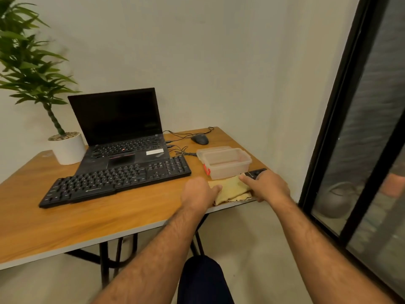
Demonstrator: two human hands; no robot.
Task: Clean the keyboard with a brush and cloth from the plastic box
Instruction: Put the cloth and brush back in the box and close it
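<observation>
Yellow cloth at box's six o'clock was pinched by left hand; right hand was closed on brush.

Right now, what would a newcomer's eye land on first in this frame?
Both hands, left hand and right hand, press on a yellow cloth at the table's near right edge. Behind it stands an open, empty plastic box. The black keyboard lies left, before the laptop.

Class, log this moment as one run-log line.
left hand: on cloth | right hand: on cloth, by brush | box: open | keyboard: untouched
</observation>
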